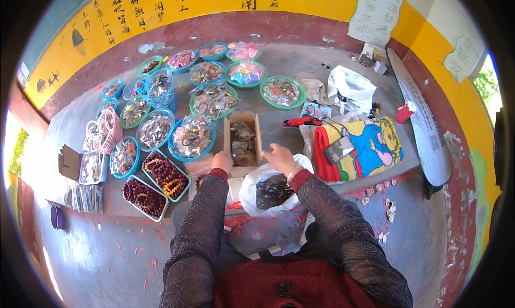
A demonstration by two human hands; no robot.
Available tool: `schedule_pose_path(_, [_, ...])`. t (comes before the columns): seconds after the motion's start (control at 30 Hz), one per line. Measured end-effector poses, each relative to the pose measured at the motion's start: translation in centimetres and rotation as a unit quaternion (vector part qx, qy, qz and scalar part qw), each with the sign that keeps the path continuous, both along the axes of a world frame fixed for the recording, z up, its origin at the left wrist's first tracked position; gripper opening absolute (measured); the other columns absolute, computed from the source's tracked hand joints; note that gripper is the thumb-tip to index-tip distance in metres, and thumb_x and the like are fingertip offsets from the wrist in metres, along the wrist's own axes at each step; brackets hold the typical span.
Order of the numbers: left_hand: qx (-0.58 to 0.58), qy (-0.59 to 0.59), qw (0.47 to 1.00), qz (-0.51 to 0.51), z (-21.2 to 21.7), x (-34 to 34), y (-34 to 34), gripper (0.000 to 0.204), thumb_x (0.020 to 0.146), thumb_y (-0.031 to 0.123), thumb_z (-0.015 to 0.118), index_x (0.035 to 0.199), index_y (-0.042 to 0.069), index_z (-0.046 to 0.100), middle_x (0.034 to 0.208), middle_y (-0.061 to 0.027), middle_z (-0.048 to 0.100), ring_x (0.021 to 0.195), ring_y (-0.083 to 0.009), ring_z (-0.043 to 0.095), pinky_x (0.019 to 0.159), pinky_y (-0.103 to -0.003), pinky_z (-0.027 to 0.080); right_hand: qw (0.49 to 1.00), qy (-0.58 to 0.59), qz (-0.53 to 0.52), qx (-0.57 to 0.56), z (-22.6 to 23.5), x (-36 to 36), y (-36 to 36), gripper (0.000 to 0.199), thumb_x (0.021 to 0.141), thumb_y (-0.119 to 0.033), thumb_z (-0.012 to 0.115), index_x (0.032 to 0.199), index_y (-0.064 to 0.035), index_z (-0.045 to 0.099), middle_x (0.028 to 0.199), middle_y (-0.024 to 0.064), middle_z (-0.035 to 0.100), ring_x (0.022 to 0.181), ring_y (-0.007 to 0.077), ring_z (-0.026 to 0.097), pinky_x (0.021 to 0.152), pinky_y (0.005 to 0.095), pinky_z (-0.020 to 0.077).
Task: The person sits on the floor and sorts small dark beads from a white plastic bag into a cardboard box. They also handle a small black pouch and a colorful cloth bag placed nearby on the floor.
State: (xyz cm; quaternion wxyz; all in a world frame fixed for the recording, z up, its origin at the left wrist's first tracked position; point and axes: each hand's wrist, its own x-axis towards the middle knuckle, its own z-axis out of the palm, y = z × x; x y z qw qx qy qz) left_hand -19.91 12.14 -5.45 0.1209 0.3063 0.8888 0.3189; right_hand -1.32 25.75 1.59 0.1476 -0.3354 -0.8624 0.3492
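Observation:
An open cardboard box [258,132] stands in front of me, filled with small dark items in clear packets [243,147]. My left hand [221,162] is closed at the box's near left corner, its fingertips partly hidden against the cardboard. By the near right corner, my right hand [280,159] has its fingers spread, with nothing visible in them. Below that hand, a white plastic bag [248,193] gapes around a heap of dark items [272,191], too small to name. My right wrist passes over the bag's rim.
Several blue and green baskets [191,157] of packets crowd the left and back. Two trays of dark beads [144,199] lie left. Right are a colourful folded blanket [370,152], a red pouch [303,121], a white bag [351,88] and a long board [421,120].

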Motion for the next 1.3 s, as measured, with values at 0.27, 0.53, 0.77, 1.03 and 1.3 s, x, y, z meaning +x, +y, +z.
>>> schedule_pose_path(0.27, [0.034, 0.065, 0.99, -0.118, 7.8, 1.9, -1.2, 0.028, 0.084, 0.023, 0.049, 0.086, -0.003, 0.058, 0.08, -0.028, 0.058, 0.079, -0.0435, 0.056, 0.07, -0.048, 0.044, 1.0, -0.007, 0.027, -0.013, -2.7, -2.0, 3.1, 0.026, 0.08, -0.028, 0.05, 0.073, -0.0064, 0.063, 0.062, 0.0216, 0.058, 0.059, 0.0404, 0.057, 0.059, 0.0469, 0.0467])
schedule_pose_path(0.53, [0.087, -0.077, 0.983, -0.142, 7.3, 1.0, -2.3, 0.034, 0.083, 0.027, 0.049, 0.088, -0.005, 0.057, 0.082, -0.029, 0.058, 0.083, -0.0436, 0.056, 0.074, -0.047, 0.045, 0.997, -0.021, 0.029, -0.064, 1.1, -1.8, 3.7, 0.029, 0.077, -0.023, 0.052, 0.068, 0.0032, 0.061, 0.057, 0.0213, 0.058, 0.055, 0.0304, 0.062, 0.049, 0.0376, 0.0492])
schedule_pose_path(0.77, [0.071, -0.01, 0.983, -0.168, 11.9, 1.6, -3.7, 0.028, 0.083, 0.023, 0.048, 0.086, -0.003, 0.059, 0.084, -0.0258, 0.06, 0.07, -0.0374, 0.061, 0.066, -0.042, 0.049, 0.99, -0.039, 0.015, -0.135, 2.8, -1.0, 3.1, 0.039, 0.076, -0.027, 0.056, 0.063, 0.0101, 0.057, 0.051, 0.02, 0.056, 0.044, 0.0291, 0.06, 0.041, 0.0343, 0.0478])
schedule_pose_path(1.03, [0.103, 0.076, 0.986, -0.105, 10.1, 1.0, -3.7, 0.029, 0.084, 0.028, 0.049, 0.081, 0.0, 0.057, 0.079, -0.0262, 0.058, 0.081, -0.0425, 0.055, 0.071, -0.048, 0.044, 0.993, 0.006, 0.114, -0.037, 3.9, -2.3, 0.8, 0.031, 0.075, -0.024, 0.052, 0.064, 0.0048, 0.058, 0.058, 0.0254, 0.055, 0.058, 0.0349, 0.06, 0.056, 0.0409, 0.0491])
schedule_pose_path(1.3, [0.046, -0.006, 0.996, -0.077, 8.6, 1.0, -3.0, 0.029, 0.082, 0.025, 0.051, 0.081, -0.004, 0.055, 0.078, -0.0292, 0.057, 0.079, -0.045, 0.055, 0.071, -0.049, 0.043, 0.992, 0.003, 0.127, 0.022, 2.3, -1.5, 2.0, 0.036, 0.082, -0.023, 0.048, 0.068, 0.0097, 0.054, 0.049, 0.02, 0.054, 0.041, 0.0271, 0.057, 0.04, 0.0344, 0.0457])
